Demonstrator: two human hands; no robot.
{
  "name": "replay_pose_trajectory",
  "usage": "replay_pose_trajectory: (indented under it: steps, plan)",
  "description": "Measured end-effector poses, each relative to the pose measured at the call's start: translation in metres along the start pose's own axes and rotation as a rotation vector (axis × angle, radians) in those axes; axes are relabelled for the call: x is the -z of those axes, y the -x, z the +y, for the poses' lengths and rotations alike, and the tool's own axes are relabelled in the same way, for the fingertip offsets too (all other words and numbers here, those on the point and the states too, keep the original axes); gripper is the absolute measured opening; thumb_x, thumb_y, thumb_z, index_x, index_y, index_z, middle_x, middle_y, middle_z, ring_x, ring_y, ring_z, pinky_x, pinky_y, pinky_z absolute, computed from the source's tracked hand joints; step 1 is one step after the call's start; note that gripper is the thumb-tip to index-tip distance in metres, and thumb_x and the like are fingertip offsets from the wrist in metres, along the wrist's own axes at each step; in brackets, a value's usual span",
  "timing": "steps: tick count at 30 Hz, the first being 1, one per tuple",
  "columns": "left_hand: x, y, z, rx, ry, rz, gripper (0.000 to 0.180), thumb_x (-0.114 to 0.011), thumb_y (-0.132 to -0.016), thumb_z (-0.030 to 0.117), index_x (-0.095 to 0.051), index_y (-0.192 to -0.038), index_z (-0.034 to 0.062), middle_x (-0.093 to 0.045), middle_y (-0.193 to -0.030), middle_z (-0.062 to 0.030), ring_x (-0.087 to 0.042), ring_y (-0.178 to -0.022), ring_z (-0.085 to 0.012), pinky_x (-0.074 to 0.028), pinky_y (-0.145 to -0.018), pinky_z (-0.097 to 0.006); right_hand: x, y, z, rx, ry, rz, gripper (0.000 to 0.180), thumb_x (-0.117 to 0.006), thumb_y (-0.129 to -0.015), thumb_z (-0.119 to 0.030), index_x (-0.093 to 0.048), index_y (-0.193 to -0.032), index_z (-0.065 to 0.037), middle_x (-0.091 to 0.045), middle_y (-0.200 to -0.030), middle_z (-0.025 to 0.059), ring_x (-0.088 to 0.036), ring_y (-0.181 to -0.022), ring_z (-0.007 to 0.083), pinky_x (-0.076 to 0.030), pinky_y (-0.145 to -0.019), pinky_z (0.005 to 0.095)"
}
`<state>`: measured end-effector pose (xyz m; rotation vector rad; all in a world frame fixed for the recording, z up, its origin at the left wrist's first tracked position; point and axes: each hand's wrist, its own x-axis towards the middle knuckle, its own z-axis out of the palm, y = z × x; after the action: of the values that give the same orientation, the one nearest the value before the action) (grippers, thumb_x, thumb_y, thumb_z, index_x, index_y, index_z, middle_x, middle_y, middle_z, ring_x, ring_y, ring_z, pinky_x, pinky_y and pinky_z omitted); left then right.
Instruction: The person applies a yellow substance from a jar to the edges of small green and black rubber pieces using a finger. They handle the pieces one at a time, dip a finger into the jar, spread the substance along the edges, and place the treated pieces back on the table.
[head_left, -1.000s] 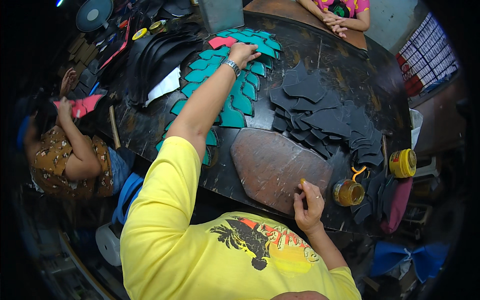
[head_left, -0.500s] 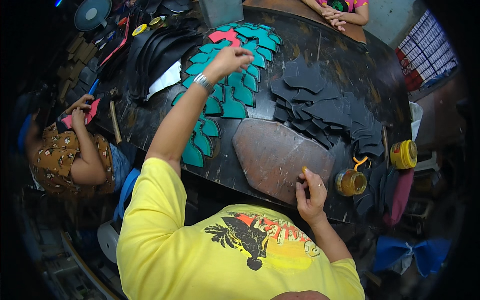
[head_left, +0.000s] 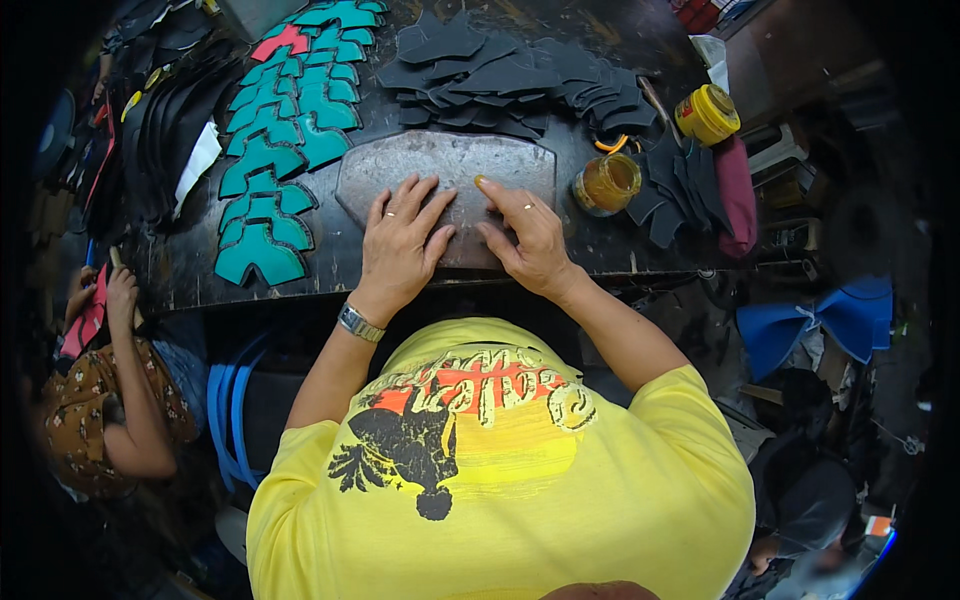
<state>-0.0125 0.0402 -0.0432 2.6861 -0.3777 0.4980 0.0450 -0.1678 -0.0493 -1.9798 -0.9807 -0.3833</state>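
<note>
Co-worker: a seated person (head_left: pixel 100 400) in a patterned top, beside the table's left edge, holds a pink piece.
Teal cut-outs (head_left: pixel 280 150): rows laid toward the dark table's (head_left: pixel 180 270) left edge.
Left hand (head_left: pixel 402 245): flat, fingers spread, on the grey slab (head_left: pixel 440 170) at the near edge.
Right hand (head_left: pixel 528 235): flat and open on the same slab.
Dark cut-outs (head_left: pixel 500 75): heaped along the far edge.
Open jar (head_left: pixel 606 183): amber contents, just right of the slab.
Yellow tin (head_left: pixel 708 113): lidded, at the right edge.
Room: blue pieces (head_left: pixel 820 320) beyond the right edge.

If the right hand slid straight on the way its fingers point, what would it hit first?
Probably the dark grey cut pieces heaped beyond the stone slab; the right hand lies flat on that slab, fingers pointing up-left.
</note>
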Motion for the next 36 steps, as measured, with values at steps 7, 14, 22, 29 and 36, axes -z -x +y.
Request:
replay_pose_trajectory:
  steps: [7, 14, 22, 29, 36]
  plan:
    - [-0.005, 0.004, 0.001, -0.007, -0.077, 0.009, 0.048, -0.058, -0.096, 0.033, -0.054, -0.14, 0.0158, -0.048, -0.148, -0.011, -0.041, -0.139, -0.0299, -0.028, -0.113, -0.05, 0.003, 0.003, -0.002, 0.053, -0.029, 0.064, 0.062, -0.075, -0.082, -0.008, -0.053, -0.14, -0.007, -0.066, -0.1, 0.0119, -0.058, -0.074, 0.0211, -0.049, -0.067, 0.0305]
    - [-0.003, 0.001, 0.007, 0.049, -0.124, -0.038, 0.051, -0.057, -0.097, 0.031, -0.05, -0.143, 0.012, -0.043, -0.152, -0.0128, -0.037, -0.142, -0.0295, -0.026, -0.115, -0.052, 0.003, 0.0, -0.004, -0.007, -0.022, 0.004, 0.062, -0.072, -0.084, -0.016, -0.05, -0.141, -0.006, -0.064, -0.095, 0.0129, -0.06, -0.082, 0.0291, -0.049, -0.076, 0.0391]
    - [0.022, -0.05, -0.015, 0.226, 0.409, 0.06, 0.021, -0.067, -0.091, 0.022, -0.074, -0.099, 0.0031, -0.073, -0.092, -0.0148, -0.07, -0.084, -0.0312, -0.053, -0.084, -0.04, 0.005, 0.0, -0.007, -0.012, 0.0, -0.029, 0.06, -0.071, -0.087, -0.018, -0.049, -0.141, -0.005, -0.064, -0.094, 0.0119, -0.06, -0.081, 0.0284, -0.048, -0.075, 0.0386]
    - [0.012, -0.157, -0.076, 0.213, 0.342, 0.166, 0.031, -0.071, -0.089, 0.029, -0.073, -0.108, 0.0045, -0.07, -0.109, -0.0152, -0.068, -0.099, -0.0277, -0.053, -0.085, -0.036, 0.004, -0.004, -0.008, 0.009, 0.049, -0.007, 0.059, -0.073, -0.085, -0.014, -0.052, -0.139, -0.004, -0.063, -0.09, 0.0097, -0.056, -0.07, 0.0227, -0.048, -0.067, 0.0333]
    - [-0.04, -0.229, -0.118, 0.46, -0.059, 0.062, 0.09, -0.072, -0.074, 0.068, -0.053, -0.141, 0.0112, -0.047, -0.145, -0.0219, -0.054, -0.127, -0.0374, -0.043, -0.105, -0.047, 0.004, -0.003, -0.006, 0.024, 0.042, -0.02, 0.059, -0.073, -0.085, -0.015, -0.052, -0.139, -0.004, -0.063, -0.089, 0.01, -0.055, -0.069, 0.0231, -0.047, -0.066, 0.0337]
